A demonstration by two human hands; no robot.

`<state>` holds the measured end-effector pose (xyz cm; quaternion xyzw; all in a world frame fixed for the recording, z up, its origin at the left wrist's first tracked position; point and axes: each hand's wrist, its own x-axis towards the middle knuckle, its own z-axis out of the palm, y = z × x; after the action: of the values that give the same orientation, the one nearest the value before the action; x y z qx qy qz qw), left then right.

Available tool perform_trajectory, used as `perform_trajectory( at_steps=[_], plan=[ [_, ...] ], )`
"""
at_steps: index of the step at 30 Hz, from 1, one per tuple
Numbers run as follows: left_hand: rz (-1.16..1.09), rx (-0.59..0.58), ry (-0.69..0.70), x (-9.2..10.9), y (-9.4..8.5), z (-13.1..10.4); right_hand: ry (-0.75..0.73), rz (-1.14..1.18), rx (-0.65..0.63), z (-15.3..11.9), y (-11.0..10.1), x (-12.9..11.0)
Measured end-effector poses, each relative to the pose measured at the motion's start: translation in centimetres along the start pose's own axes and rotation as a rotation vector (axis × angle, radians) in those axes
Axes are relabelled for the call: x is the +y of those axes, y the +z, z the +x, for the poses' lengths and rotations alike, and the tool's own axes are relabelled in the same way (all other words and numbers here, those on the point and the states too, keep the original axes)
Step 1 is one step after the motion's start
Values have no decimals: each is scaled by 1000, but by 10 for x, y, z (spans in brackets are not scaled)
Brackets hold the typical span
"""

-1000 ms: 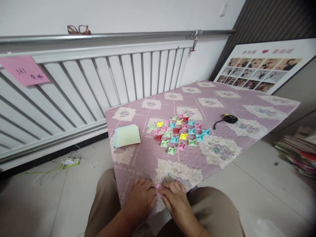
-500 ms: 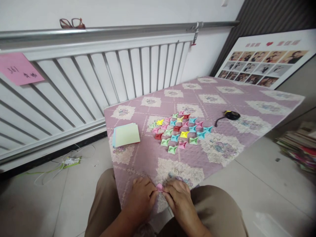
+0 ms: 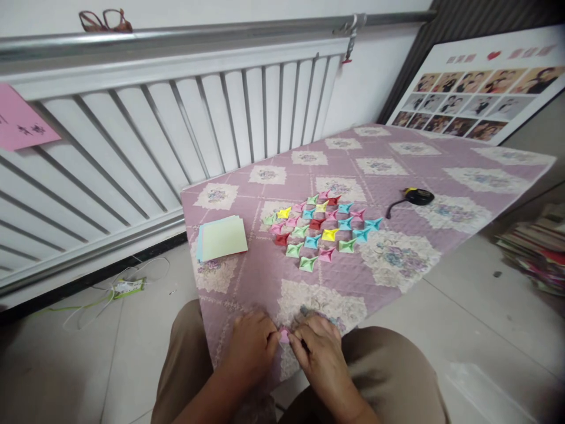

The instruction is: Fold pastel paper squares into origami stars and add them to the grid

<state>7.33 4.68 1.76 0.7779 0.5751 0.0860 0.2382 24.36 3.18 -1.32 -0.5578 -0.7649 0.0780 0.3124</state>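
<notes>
Between my two hands, low over the near corner of the table, is a small piece of pink folded paper (image 3: 283, 335). My left hand (image 3: 255, 338) pinches its left side, with the fingers closed. From the right, my right hand (image 3: 316, 344) pinches the other side, also closed. The fingertips cover much of the paper, so its exact folds are hidden. Beyond my hands, several small folded paper boats (image 3: 329, 235) in green, pink, blue, yellow and red stand in slanting rows. A stack of coloured paper sheets (image 3: 224, 238), pale green on top, lies to the left.
A flowered purple tablecloth (image 3: 260, 282) covers the table. A black tape measure (image 3: 418, 196) with a strap lies at the right. Behind stand a white radiator (image 3: 247, 112) and a photo board (image 3: 477, 88). A power strip (image 3: 128, 287) with cables is on the floor.
The camera view has shifted slightly. My hands have drawn a little closer in on the pink paper, which both still hold at about the same place. The boats and sheets are unmoved.
</notes>
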Motion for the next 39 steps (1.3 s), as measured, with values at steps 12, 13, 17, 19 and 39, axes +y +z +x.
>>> perform_trajectory(
  at_steps=[12,13,17,19,39],
  plan=[
    [59,-80,-38,0,-5,9,34,2,21,3,3,0],
    [61,-86,-40,1,-6,9,35,-6,23,3,3,0],
    [78,-128,-43,3,-11,13,38,-24,31,4,3,-1],
    [88,-151,-35,3,-13,15,45,-23,29,4,4,-1],
    [209,-229,15,-2,-21,28,-23,26,66,-6,4,1]
  ],
)
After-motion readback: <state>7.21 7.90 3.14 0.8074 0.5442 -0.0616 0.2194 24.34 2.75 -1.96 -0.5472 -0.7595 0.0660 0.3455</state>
